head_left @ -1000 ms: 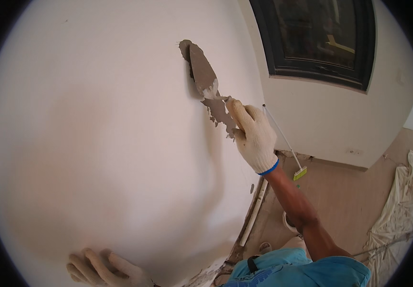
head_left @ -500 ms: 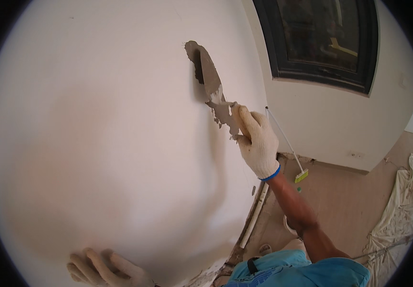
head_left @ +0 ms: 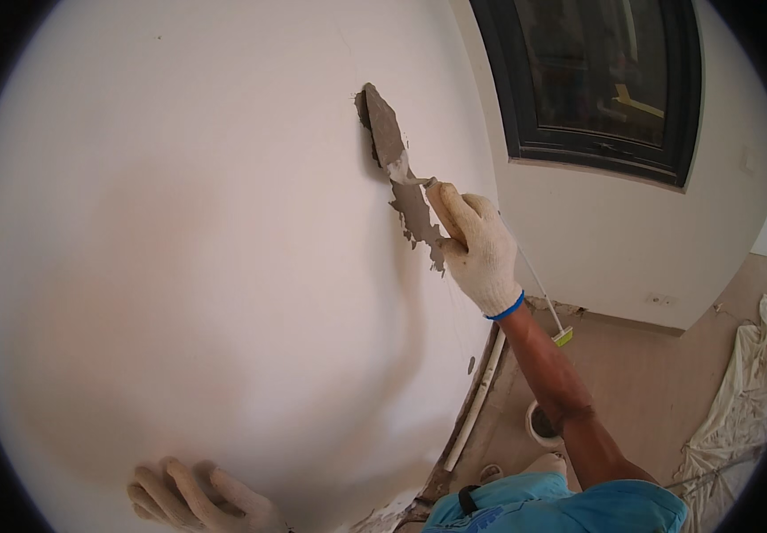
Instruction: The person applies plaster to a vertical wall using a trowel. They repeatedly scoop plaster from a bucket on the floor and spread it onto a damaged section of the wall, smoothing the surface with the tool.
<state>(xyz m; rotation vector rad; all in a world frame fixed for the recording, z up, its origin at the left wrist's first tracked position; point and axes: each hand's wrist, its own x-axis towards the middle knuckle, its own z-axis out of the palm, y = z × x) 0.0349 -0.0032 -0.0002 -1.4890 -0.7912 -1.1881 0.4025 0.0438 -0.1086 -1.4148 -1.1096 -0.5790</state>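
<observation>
My right hand [head_left: 479,249], in a white knit glove with a blue cuff, is closed around the handle of a trowel [head_left: 385,129]. The trowel's pointed blade lies along a patch of grey mortar [head_left: 413,213] on the white wall [head_left: 223,266]. That patch has a ragged edge and runs in a slanting strip from beside the blade down toward my wrist. Low on the left, my left hand [head_left: 197,497], gloved too, is at the wall with its fingers stretched and slightly bent; nothing shows in it.
A dark-framed window [head_left: 596,80] is at upper right. Below it, a long-handled brush [head_left: 563,336] leans by the wall corner. A white bucket [head_left: 540,426] with dark contents stands near my feet. A pale pipe [head_left: 476,400] runs along the wall base, and a crumpled sheet [head_left: 739,400] lies at right.
The trowel blade has turned flatter over the upper mortar, covering more of the dark gap there. My right hand has shifted slightly, and more of the bucket now shows. My left hand has hardly moved.
</observation>
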